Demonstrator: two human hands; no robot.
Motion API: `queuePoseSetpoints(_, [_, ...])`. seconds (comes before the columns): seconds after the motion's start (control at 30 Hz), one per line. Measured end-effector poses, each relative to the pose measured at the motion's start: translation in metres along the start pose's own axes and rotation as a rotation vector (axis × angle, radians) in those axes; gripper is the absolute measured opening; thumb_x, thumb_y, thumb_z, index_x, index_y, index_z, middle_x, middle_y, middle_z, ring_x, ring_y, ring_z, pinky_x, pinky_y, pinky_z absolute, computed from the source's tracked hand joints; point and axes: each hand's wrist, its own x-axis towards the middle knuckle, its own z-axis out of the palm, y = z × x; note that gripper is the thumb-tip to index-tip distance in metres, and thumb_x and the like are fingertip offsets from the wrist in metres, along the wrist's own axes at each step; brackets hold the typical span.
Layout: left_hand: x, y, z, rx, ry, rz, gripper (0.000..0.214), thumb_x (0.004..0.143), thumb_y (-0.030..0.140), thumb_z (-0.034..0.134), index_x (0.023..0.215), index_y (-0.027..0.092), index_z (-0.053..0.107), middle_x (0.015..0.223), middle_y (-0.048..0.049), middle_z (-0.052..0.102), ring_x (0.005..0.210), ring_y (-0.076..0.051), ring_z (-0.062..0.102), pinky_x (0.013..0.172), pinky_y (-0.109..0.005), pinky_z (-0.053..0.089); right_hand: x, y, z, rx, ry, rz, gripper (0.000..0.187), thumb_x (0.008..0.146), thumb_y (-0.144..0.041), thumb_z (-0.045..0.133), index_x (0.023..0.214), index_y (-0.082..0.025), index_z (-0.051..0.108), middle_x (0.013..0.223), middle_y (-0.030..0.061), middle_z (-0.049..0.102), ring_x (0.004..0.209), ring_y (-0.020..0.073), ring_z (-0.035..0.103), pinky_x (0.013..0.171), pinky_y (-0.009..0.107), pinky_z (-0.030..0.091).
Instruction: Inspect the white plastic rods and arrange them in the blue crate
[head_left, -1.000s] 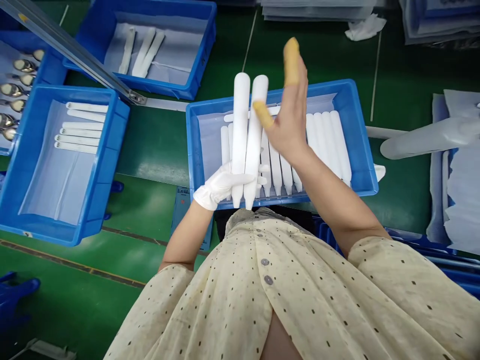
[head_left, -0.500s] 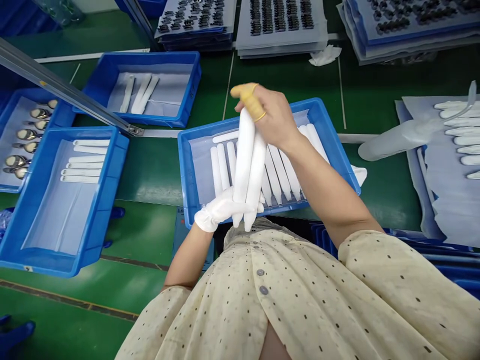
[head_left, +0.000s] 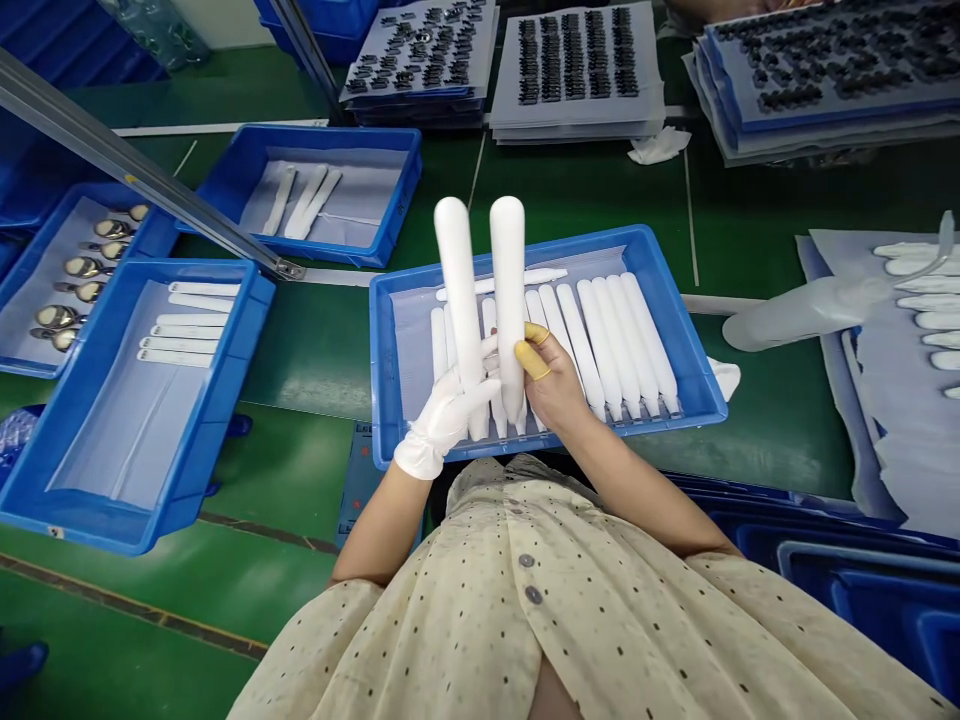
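My left hand (head_left: 442, 415), in a white glove, is closed around a long white tapered piece (head_left: 458, 280) with a rounded top. A matching white tapered piece (head_left: 508, 265) stands beside it, gripped low down by my right hand (head_left: 553, 378), which wears yellow finger cots. The two pieces are upright and a little apart, rounded ends up. Both are held over a blue tray (head_left: 380, 360) lined with pale paper. In that tray several similar white pieces (head_left: 600, 345) lie in a row, and one more lies crosswise at the back. My hands and the held pieces cover part of the row.
More blue trays stand left, one with white strips (head_left: 191, 320), another with spoon-like metal pieces (head_left: 56, 317). A metal bar (head_left: 172, 180) slants across there. Right are a squeeze bottle (head_left: 806, 312) and white pieces on paper. Stacked sheets (head_left: 574, 70) with small dark parts sit behind.
My right hand has come down from the pieces' rounded tops to the lower part of the right piece. The two pieces, formerly side by side and touching, are now apart and more upright.
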Motion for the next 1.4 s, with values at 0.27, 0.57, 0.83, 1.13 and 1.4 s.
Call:
queuePoseSetpoints(0.27, [-0.001, -0.002, 0.000, -0.150, 0.232, 0.142, 0.068, 0.090, 0.050, 0.082, 0.150, 0.029, 0.061, 0.127, -0.0043, 0.073, 0.088, -0.013, 0.071, 0.079, -0.022, 0.061, 0.016, 0.001, -0.004, 0.299, 0.049, 0.157, 0.046, 0.087, -0.058, 0.073, 0.122, -0.029, 0.068, 0.090, -0.0010, 0.067, 0.078, 0.0122, 0.063, 0.074, 0.024, 0.058])
queuePoseSetpoints(0.57, [0.002, 0.002, 0.014, -0.394, 0.177, 0.036, 0.061, 0.088, 0.039, 0.086, 0.141, 0.024, 0.061, 0.085, 0.0018, 0.065, 0.068, -0.009, 0.063, 0.065, -0.020, 0.055, 0.004, -0.012, 0.008, 0.439, -0.055, 0.389, 0.029, 0.098, -0.042, 0.065, 0.119, -0.023, 0.073, 0.081, -0.0018, 0.057, 0.060, 0.0079, 0.048, 0.055, 0.018, 0.051])
queuePoseSetpoints(0.83, [0.001, 0.005, 0.007, -0.623, 0.143, -0.065, 0.023, 0.101, 0.024, 0.066, 0.122, 0.015, 0.069, 0.098, -0.0058, 0.066, 0.080, -0.012, 0.067, 0.077, -0.023, 0.061, 0.003, -0.009, 0.008, 0.447, -0.034, 0.364, 0.028, 0.099, -0.048, 0.068, 0.120, -0.029, 0.065, 0.097, -0.0006, 0.071, 0.068, 0.0100, 0.058, 0.054, 0.021, 0.054])
queuePoseSetpoints(1.13, [0.002, 0.012, 0.004, -0.652, 0.146, -0.082, 0.036, 0.114, 0.025, 0.036, 0.123, 0.013, 0.069, 0.110, -0.0101, 0.067, 0.088, -0.012, 0.067, 0.082, -0.021, 0.061, 0.007, -0.007, 0.012, 0.297, 0.002, 0.336, 0.046, 0.094, -0.065, 0.069, 0.121, -0.028, 0.063, 0.106, 0.0056, 0.072, 0.078, 0.0160, 0.062, 0.055, 0.028, 0.057])
queuePoseSetpoints(1.4, [0.005, 0.003, 0.000, -0.593, 0.184, -0.023, 0.039, 0.106, 0.014, 0.048, 0.141, 0.021, 0.062, 0.091, -0.0025, 0.065, 0.074, -0.010, 0.065, 0.077, -0.021, 0.059, 0.001, 0.000, 0.000, 0.208, -0.125, 0.208, 0.057, 0.087, -0.044, 0.076, 0.141, -0.037, 0.060, 0.117, 0.0008, 0.072, 0.095, 0.0182, 0.070, 0.078, 0.037, 0.068])
